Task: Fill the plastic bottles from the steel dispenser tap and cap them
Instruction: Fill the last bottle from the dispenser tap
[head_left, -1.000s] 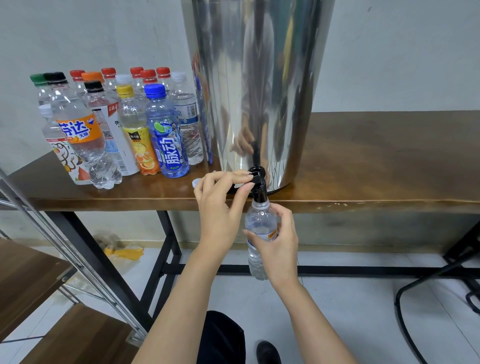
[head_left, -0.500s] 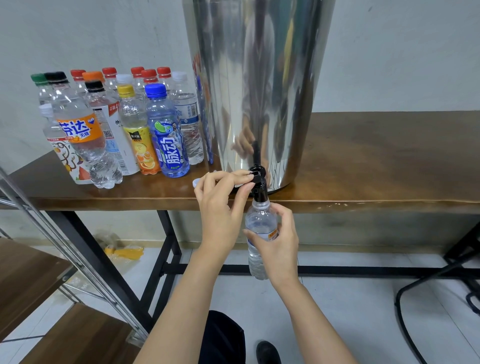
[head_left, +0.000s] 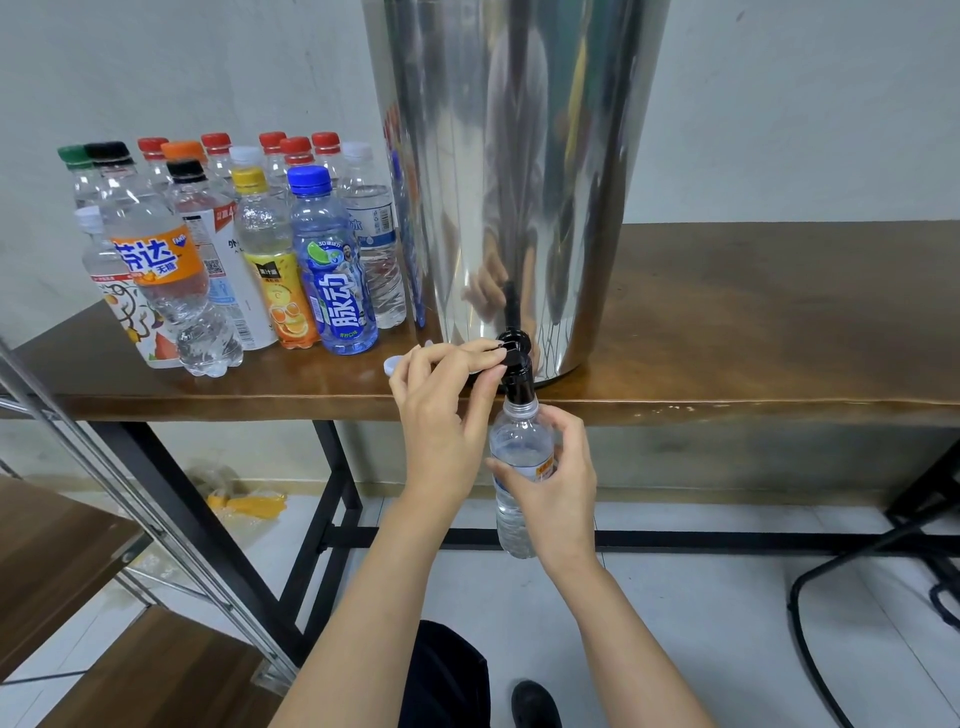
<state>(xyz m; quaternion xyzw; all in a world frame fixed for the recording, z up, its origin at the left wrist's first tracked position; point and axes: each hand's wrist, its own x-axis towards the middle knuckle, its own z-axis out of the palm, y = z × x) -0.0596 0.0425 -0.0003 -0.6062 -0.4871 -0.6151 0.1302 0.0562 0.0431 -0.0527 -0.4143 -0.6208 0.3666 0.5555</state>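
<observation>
Our right hand (head_left: 553, 486) wraps the clear bottle (head_left: 519, 467), mouth up under the black tap (head_left: 515, 366) | our left hand (head_left: 447, 400) pinches the tap lever | steel dispenser (head_left: 514, 171) on table (head_left: 753, 332)

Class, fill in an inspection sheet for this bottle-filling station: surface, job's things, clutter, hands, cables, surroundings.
Surface: brown wooden table, black metal legs.
Job's things: steel dispenser on the table; open bottle held under its black tap; capped bottles grouped left of it; loose pale cap beside the tap.
Clutter: yellow wrapper on the floor under the table.
Hands: left hand pinches the tap; right hand grips the bottle.
Cables: one black cable or tube curves across the floor at right.
Surroundings: pale wall, tiled floor, wooden-shelved rack at left.
</observation>
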